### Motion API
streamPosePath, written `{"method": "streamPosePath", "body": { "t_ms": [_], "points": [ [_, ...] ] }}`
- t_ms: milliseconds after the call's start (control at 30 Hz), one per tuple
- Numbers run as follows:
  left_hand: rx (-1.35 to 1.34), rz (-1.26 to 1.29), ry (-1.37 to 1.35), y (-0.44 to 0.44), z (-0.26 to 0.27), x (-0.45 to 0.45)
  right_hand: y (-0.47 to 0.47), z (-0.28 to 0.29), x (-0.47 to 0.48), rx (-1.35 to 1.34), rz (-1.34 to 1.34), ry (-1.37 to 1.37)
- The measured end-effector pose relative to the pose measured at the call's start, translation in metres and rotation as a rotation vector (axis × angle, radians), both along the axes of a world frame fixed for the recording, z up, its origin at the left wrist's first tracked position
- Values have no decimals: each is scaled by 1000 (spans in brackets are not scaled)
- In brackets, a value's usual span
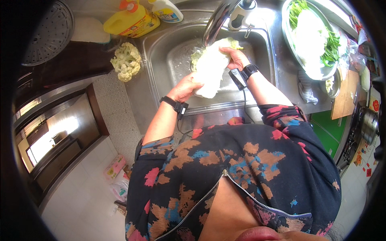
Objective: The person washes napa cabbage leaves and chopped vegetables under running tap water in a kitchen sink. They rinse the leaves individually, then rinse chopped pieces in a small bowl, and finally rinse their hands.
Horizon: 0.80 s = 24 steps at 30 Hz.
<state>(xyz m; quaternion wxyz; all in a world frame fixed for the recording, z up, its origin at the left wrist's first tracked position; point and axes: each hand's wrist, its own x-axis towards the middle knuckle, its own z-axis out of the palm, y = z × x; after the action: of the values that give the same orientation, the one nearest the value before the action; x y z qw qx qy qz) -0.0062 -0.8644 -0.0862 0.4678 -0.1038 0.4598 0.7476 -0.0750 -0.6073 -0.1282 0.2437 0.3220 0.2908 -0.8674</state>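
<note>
A pale napa cabbage (212,70), bright and washed out in the light, is held over a stainless steel sink (178,60). My left hand (185,88) grips its near lower end. Farther up, my right hand (236,57) holds the other side, close to the leafy yellow-green tip. The spout of a chrome faucet (214,25) hangs directly over the cabbage; I cannot tell whether water is running. Some loose leaf pieces (196,57) lie in the basin by the drain, partly hidden behind the cabbage.
Left of the sink sits a cauliflower (126,61), with a yellow detergent jug (132,22) and a spray bottle (167,10) behind. On the right are a basin (286,39) of greens, a grey cloth (306,89), a metal bowl (335,90) and a wooden cutting board (345,96).
</note>
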Motion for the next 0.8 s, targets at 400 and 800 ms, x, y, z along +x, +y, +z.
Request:
{"method": "streamPosePath", "body": {
  "t_ms": [400, 800],
  "points": [
    [-27, 225, 36, 15, -1, -17, 10, 4, -4, 996, 427, 303],
    [-60, 207, 95, 45, 12, -22, 1, 69, 45, 937, 709, 795]
  ]
}}
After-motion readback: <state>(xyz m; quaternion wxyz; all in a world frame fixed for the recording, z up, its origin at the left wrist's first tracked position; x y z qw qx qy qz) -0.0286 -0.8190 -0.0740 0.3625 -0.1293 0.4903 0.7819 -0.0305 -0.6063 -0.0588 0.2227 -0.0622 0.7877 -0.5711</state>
